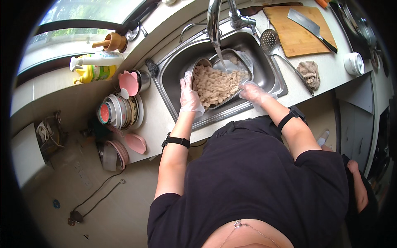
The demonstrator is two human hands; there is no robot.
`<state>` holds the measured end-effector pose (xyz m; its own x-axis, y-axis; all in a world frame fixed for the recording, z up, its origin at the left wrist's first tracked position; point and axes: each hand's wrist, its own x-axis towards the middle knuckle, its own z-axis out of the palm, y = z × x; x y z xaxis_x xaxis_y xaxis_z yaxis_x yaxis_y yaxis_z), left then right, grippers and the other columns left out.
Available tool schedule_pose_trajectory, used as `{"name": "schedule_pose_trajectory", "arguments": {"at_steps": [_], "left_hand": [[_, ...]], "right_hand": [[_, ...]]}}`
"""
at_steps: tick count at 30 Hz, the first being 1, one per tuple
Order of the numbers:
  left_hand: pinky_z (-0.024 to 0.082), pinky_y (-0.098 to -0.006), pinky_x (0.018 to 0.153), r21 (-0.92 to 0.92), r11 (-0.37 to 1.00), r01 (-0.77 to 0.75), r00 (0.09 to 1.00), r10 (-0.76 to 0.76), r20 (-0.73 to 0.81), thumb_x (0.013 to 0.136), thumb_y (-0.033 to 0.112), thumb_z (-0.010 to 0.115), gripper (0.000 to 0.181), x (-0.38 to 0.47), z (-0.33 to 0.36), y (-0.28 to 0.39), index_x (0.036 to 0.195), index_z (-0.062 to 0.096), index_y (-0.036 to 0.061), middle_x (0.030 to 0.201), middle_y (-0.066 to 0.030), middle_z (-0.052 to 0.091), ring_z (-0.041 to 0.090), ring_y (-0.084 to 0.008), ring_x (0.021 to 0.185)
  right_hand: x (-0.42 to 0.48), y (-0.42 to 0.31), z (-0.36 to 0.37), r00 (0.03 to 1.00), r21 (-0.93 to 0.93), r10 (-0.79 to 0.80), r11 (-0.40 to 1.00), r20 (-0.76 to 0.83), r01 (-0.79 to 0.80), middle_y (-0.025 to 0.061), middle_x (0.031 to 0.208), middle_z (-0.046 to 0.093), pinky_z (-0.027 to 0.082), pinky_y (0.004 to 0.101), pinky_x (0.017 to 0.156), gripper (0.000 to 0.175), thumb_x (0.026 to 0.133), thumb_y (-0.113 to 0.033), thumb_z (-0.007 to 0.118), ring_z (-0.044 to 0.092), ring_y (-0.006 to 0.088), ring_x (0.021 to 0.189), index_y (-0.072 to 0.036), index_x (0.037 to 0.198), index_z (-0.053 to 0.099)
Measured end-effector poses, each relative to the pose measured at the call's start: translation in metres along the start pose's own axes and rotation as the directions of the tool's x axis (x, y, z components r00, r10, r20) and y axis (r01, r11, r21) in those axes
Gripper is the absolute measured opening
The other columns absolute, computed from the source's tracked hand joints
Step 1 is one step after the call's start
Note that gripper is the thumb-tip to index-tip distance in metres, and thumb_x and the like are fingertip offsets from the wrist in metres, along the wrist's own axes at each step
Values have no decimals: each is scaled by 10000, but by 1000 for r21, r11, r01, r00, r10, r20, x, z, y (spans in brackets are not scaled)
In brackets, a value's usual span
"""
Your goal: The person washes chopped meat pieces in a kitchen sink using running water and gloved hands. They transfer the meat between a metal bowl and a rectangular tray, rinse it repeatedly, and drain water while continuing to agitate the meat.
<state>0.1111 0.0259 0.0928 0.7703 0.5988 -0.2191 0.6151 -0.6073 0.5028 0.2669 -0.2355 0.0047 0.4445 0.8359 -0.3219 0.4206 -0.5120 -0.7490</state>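
Observation:
Both my hands wear clear plastic gloves over the stainless steel sink (170, 69). My left hand (189, 96) is against the left rim of a metal bowl (203, 61) filled with pale, wet pieces of food (214, 83), perhaps meat. My right hand (252, 93) grips the near right rim of a metal container (249, 62) beside it, its fingers closed on the edge. The food spans both vessels. Water runs from the chrome faucet (214, 24) into the container, which holds cloudy water. The bowl is tilted, and its underside is hidden.
Right of the sink are a skimmer (269, 40), a wooden cutting board (282, 24) with a cleaver (305, 23), a crumpled cloth (309, 74) and a white jar (353, 64). Stacked bowls (119, 111) and spray bottles (99, 59) stand left. Another person (359, 186) is behind at right.

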Motion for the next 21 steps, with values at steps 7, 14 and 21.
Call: {"name": "schedule_pose_trajectory", "arguments": {"at_steps": [7, 14, 21], "left_hand": [[402, -433, 1088, 154, 986, -56, 996, 65, -58, 770, -133, 456, 867, -1, -15, 45, 1505, 317, 306, 1609, -144, 129, 311, -482, 1379], [334, -435, 1141, 96, 978, -185, 973, 196, -123, 739, -156, 493, 905, -11, -36, 44, 1492, 339, 319, 1615, -102, 141, 261, -482, 1404], [319, -439, 1150, 268, 943, -196, 959, 241, -146, 746, -143, 510, 859, -16, -43, 39, 1473, 378, 297, 1596, -131, 196, 290, -456, 1399]], "right_hand": [[6, 20, 16, 978, -220, -208, 953, 15, 207, 204, 880, 658, 515, 417, 773, 191, 751, -155, 575, 653, 345, 882, 1, 790, 677], [9, 22, 16, 924, -250, -381, 897, -18, 365, 167, 853, 665, 522, 400, 757, 168, 745, -136, 577, 657, 322, 856, -14, 719, 689], [5, 5, 6, 985, -182, -164, 969, 47, 170, 184, 846, 657, 514, 412, 744, 167, 747, -142, 568, 653, 317, 834, -18, 730, 679]]}}
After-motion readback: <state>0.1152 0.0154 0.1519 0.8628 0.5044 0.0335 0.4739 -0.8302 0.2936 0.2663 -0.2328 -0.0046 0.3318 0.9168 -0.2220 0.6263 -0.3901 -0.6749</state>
